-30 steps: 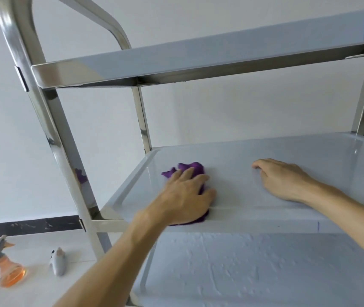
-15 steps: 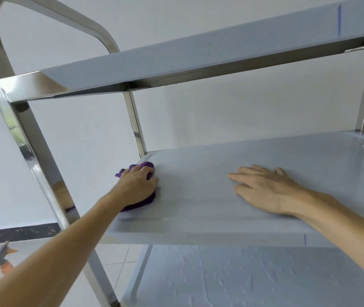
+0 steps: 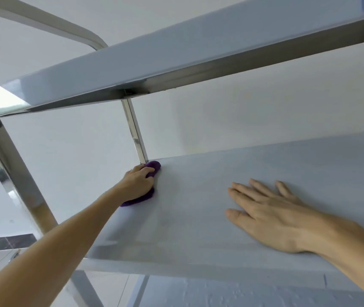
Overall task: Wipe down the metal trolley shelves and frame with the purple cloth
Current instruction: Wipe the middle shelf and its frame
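Note:
The metal trolley fills the head view, with its middle shelf (image 3: pixel 198 207) in front of me and the top shelf (image 3: pixel 176 58) overhead. My left hand (image 3: pixel 137 183) presses the bunched purple cloth (image 3: pixel 152 168) onto the middle shelf's far left corner, right at the foot of the rear upright post (image 3: pixel 135 134). Most of the cloth is hidden under my palm. My right hand (image 3: pixel 271 218) lies flat on the shelf's middle, fingers spread, holding nothing.
The front left upright (image 3: pixel 17 173) of the frame stands close on the left, and the curved handle (image 3: pixel 61 25) arcs above it. The bottom shelf (image 3: pixel 243 293) shows below. A white wall stands behind, with a dark skirting strip (image 3: pixel 6 241) at floor level.
My left hand has slid the cloth from the shelf's front left area back into the far left corner. My view has moved closer and tilted up. The right hand stays flat on the shelf.

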Available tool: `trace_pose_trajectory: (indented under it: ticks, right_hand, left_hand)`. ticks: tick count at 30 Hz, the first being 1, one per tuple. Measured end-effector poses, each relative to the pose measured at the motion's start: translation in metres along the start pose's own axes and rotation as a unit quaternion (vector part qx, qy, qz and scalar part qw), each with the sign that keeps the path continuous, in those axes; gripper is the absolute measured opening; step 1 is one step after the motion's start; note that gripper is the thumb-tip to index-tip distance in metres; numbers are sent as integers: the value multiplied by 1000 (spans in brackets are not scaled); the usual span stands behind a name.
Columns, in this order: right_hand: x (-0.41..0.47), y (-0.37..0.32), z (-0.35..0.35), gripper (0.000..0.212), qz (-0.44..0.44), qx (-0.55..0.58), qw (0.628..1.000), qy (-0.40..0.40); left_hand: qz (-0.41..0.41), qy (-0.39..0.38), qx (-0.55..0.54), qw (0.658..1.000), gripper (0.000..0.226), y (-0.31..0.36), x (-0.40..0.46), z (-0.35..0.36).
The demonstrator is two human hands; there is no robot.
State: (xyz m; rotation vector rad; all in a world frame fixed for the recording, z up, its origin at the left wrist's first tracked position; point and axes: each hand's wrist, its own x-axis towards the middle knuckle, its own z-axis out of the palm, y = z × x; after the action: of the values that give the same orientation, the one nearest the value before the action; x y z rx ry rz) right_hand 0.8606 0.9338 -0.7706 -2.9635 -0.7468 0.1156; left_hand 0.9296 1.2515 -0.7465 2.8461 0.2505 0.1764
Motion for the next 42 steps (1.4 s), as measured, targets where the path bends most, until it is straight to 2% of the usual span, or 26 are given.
trace_pose_trajectory:
  ticks: [2, 4, 10, 13, 17, 22, 24, 31, 35, 42]
  right_hand:
    - [2, 0, -1, 68, -1, 1, 1000, 1]
    - [4, -1, -3, 68, -1, 2, 1000, 0]
    - [1, -2, -4, 66, -2, 8, 1000, -13]
    - [-1, -2, -6, 66, -3, 9, 1000, -21]
    - [-2, -1, -6, 66, -4, 12, 1000, -21]
    - [1, -1, -1, 68, -8, 12, 1000, -8]
    - [4, -1, 0, 68, -9, 12, 1000, -4]
    - [21, -5, -1, 67, -5, 25, 1000, 2]
    - [26, -7, -2, 65, 7, 35, 999, 5]
    - [30, -7, -6, 60, 33, 56, 998, 3]
  left_hand:
    - [-20, -3, -2, 1000, 49, 2, 15, -1]
    - [4, -12, -3, 1000, 46, 19, 24, 3]
    - [178, -94, -4, 980, 46, 93, 22, 27]
    - [224, -93, -9, 970, 43, 105, 26, 34]
    - [193, -76, 7, 978, 46, 83, 53, 22]
    - [20, -35, 48, 998, 50, 3, 89, 3]
    - [-12, -46, 60, 997, 52, -15, 93, -2]
    - [44, -100, -7, 994, 55, 0, 54, -3]
    - [95, -120, 19, 988, 52, 22, 8, -2]
    - [161, -79, 26, 983, 45, 49, -85, 6]
